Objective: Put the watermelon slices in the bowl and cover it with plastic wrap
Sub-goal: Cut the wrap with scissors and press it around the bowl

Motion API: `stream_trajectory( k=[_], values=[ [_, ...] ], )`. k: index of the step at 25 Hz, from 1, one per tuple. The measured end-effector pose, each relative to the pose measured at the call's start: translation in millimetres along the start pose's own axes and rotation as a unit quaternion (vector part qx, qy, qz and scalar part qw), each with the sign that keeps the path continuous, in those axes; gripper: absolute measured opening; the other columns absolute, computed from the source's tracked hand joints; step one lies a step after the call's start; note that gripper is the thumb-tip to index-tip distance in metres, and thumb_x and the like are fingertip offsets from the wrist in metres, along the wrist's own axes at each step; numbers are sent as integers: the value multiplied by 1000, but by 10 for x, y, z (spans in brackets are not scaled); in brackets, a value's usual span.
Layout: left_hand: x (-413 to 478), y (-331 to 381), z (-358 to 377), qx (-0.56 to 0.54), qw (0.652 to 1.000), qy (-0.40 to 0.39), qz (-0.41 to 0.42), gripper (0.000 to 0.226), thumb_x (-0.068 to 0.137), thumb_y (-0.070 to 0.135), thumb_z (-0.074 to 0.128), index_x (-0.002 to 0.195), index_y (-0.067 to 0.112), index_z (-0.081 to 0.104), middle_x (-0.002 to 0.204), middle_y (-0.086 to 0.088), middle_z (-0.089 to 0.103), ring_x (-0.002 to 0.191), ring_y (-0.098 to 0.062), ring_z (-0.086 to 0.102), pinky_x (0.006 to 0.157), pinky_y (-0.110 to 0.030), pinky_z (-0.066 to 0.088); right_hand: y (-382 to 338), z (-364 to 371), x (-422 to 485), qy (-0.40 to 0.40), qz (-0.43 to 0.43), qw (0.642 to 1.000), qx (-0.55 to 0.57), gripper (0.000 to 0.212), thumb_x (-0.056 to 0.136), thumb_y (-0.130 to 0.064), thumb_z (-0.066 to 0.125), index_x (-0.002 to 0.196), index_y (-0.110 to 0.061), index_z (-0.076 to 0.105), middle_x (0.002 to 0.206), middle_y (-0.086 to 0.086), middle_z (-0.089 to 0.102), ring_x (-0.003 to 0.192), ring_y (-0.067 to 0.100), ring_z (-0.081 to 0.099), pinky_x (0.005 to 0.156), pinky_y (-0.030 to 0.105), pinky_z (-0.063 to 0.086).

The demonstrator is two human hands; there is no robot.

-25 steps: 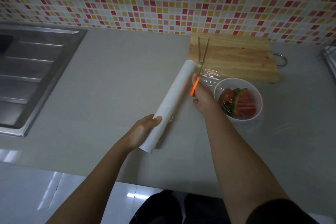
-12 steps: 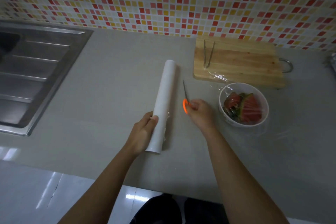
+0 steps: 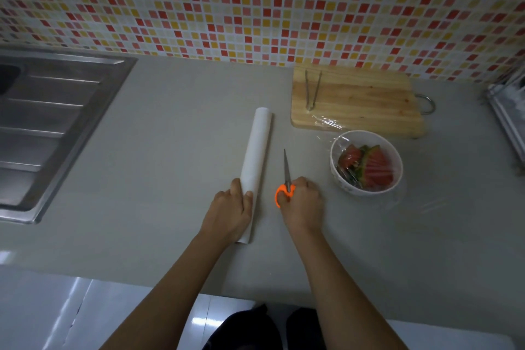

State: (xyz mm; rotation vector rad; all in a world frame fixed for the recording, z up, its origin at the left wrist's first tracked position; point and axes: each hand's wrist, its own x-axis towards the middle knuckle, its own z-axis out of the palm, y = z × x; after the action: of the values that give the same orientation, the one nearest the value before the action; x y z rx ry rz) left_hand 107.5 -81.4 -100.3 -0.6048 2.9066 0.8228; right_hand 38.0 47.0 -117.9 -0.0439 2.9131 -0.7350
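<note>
1. Bowl (image 3: 355, 190): white, standing on the bench (image 3: 170, 122). The watermelon slices (image 3: 375, 169) are inside it, and a clear film sheet (image 3: 326, 123) is draped over its mouth (edges lying loose around it).
2. Left hand (image 3: 230, 213): fingers curled round the near end of the plastic wrap roll (image 3: 257, 156), which lies flat well left of the bowl.
3. Right hand (image 3: 302, 204): fingers clenched in the orange handles of the scissors (image 3: 287, 173), blades together, between the roll and the bowl.
4. Cutting board (image 3: 360, 102): just behind the bowl, with tongs (image 3: 312, 91) on it.
5. Sink (image 3: 51, 128): far left of the bowl.
</note>
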Motion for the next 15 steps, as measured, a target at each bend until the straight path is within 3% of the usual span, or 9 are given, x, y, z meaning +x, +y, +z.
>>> stream_trajectory(
  k=[2,5,7,9,12,14,15],
  values=[
    [-6,40,-6,-14,999,-1,-31,35,101,27,31,121,0,42,100,-25,62,93,-41,60,77,-40,39,-5,-8,-24,1,-4,1000,3,26,84,-25,53,100,-4,54,107,18,60,101,35,55,78,38,43],
    [-2,54,7,36,996,-51,-65,46,103,26,20,136,-4,31,135,-29,42,110,-36,54,90,-41,41,-10,-105,-102,19,-23,998,60,31,82,-22,56,108,-4,54,109,18,60,101,35,55,80,37,41],
    [-12,97,-44,53,992,-67,-92,63,102,38,24,147,-3,13,145,-26,34,121,-38,47,101,-42,37,-6,-288,-118,77,-59,985,144,33,81,-20,61,110,-5,57,101,16,61,92,31,58,78,35,41],
    [-26,174,-130,32,997,-27,-72,79,97,51,32,150,-1,7,140,-25,39,123,-39,44,102,-43,35,66,-583,-46,178,-107,955,212,26,81,-22,62,101,-6,60,81,10,59,74,23,55,71,31,40],
    [45,415,-146,-62,993,96,41,72,92,53,28,141,1,35,124,-21,51,115,-36,47,96,-39,35,399,-1104,270,284,-109,913,273,23,86,-29,52,97,-10,58,78,2,55,71,12,48,68,21,37],
    [168,715,-22,-192,974,107,43,50,95,42,32,111,4,59,102,-17,61,101,-33,55,87,-34,37,692,-1348,621,274,-34,916,290,31,89,-34,47,105,-9,56,95,9,61,85,18,56,73,20,37],
    [235,880,74,-252,965,77,16,45,98,38,33,97,4,62,93,-15,62,94,-32,58,84,-35,39,824,-1402,800,231,8,931,281,34,91,-35,45,110,-8,54,105,12,61,95,22,57,76,22,36]
  ],
)
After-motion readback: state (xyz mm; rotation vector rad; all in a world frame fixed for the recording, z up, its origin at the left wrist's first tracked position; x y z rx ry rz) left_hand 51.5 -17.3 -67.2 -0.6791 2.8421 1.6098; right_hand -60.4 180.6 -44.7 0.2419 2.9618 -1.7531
